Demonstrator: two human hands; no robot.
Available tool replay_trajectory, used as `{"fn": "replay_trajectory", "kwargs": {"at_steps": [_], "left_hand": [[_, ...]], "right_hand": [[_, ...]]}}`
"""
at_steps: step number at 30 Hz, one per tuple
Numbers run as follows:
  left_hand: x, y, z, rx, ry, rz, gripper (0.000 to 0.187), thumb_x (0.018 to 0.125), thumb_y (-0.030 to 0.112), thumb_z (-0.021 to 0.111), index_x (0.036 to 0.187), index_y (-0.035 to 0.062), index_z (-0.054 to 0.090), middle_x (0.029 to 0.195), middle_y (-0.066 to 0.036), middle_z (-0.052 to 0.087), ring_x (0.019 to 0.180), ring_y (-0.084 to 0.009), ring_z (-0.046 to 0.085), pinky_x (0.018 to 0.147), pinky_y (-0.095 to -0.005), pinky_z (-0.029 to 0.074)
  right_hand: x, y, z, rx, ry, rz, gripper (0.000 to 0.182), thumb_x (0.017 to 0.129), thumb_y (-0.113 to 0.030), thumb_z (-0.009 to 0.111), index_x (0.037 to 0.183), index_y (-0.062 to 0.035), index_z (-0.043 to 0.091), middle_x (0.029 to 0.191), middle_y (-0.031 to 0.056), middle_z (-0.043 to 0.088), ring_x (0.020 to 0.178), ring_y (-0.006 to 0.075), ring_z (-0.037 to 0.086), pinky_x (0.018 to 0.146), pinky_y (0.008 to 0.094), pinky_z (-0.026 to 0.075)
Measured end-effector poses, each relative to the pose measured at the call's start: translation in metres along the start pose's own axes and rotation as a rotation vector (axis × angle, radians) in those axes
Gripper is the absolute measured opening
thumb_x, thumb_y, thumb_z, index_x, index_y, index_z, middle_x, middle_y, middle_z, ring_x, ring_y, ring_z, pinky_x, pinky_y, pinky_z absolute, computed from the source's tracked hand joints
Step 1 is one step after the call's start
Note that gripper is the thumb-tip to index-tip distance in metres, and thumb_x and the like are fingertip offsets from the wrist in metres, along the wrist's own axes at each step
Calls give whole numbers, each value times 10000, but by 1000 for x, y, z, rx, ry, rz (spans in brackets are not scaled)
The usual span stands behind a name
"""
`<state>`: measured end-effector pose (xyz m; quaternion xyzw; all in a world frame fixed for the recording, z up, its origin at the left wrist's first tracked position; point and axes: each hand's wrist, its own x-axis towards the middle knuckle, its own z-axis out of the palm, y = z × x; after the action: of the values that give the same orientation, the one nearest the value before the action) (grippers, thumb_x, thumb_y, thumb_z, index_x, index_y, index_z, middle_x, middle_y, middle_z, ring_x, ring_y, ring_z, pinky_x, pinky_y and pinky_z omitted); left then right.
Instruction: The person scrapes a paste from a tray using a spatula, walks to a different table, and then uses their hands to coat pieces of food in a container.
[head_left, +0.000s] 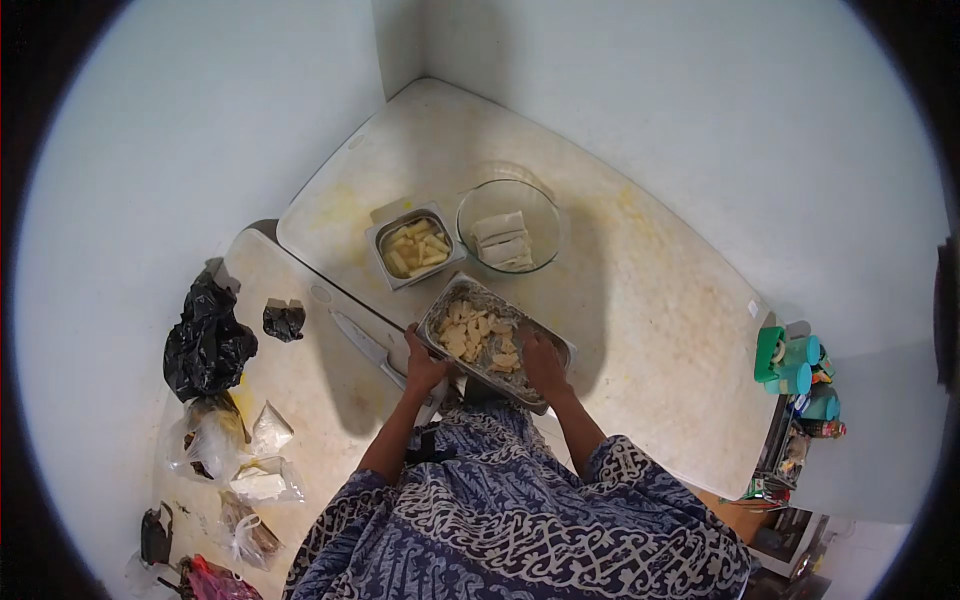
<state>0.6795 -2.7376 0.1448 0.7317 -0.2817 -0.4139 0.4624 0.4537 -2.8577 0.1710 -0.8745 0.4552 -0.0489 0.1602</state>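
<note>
A rectangular metal tray (558, 345) sits tilted close to my body, with pale, coated-looking chunks (475, 335) of food inside, mostly toward its left. My left hand (424, 365) is closed around the tray's left edge. Over the right part of the tray, my right hand (543, 366) reaches in with fingers stretched toward the coated bottom; its fingertips are hard to make out. Beyond the tray stand a small square metal container (375, 240) of yellowish sticks in liquid and a round glass bowl (548, 215) with white, block-like pieces.
A large knife (362, 338) lies on the table (660, 330) left of the tray. Black plastic bags (208, 345) and clear bags (265, 482) with white contents line the left side. Teal-lidded containers (790, 378) are at the right edge. Walls meet behind the table.
</note>
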Motion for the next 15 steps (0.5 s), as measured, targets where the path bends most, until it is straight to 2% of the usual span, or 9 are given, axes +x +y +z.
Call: {"fn": "replay_trajectory", "kwargs": {"at_steps": [4,7,9,10,12,13,15], "left_hand": [[3,-11,1,99,23,46,1025,669,87,795,1410,80,87,1190,-239,559,1078,-348,590,915,-401,468],[6,-19,2,67,26,64,1038,663,116,801,1413,80,84,1205,-243,553,1074,-347,590,916,-400,468],[7,-24,4,112,64,141,1039,664,122,800,1414,79,82,1209,-244,551,1067,-345,593,908,-397,473],[8,-26,4,86,37,76,1038,667,119,798,1415,79,79,1205,-241,554,1064,-341,594,906,-396,474],[12,-26,3,29,-16,-49,1037,671,113,792,1419,78,74,1196,-237,560,1059,-335,597,904,-393,477],[10,-21,4,7,-5,-27,1037,672,110,791,1421,78,74,1190,-235,565,1060,-330,598,900,-391,480],[6,-10,4,-37,20,18,1038,673,105,788,1424,78,73,1178,-232,574,1060,-322,601,891,-388,485]], "right_hand": [[-24,4,-7,-64,-184,-113,415,857,-45,499,1270,-74,487,1028,236,616,972,378,624,786,461,535],[-21,13,-11,97,-285,-135,360,804,-29,551,1164,-46,565,954,273,636,891,452,611,798,512,487],[-14,8,-17,142,-150,-72,348,812,-33,545,1160,-45,557,895,272,636,878,447,617,785,506,493],[-9,4,-21,164,-82,-36,342,817,-35,542,1158,-45,552,865,271,637,871,445,620,778,503,497],[9,-8,-25,177,-72,82,319,825,-34,531,1143,-34,553,874,286,631,877,453,616,769,509,496],[16,-13,-23,183,-67,138,308,829,-34,525,1136,-29,554,879,293,629,880,457,615,765,512,496],[24,-12,-2,147,32,103,290,844,-38,501,1129,-18,548,867,301,624,877,466,612,762,528,490]]}}
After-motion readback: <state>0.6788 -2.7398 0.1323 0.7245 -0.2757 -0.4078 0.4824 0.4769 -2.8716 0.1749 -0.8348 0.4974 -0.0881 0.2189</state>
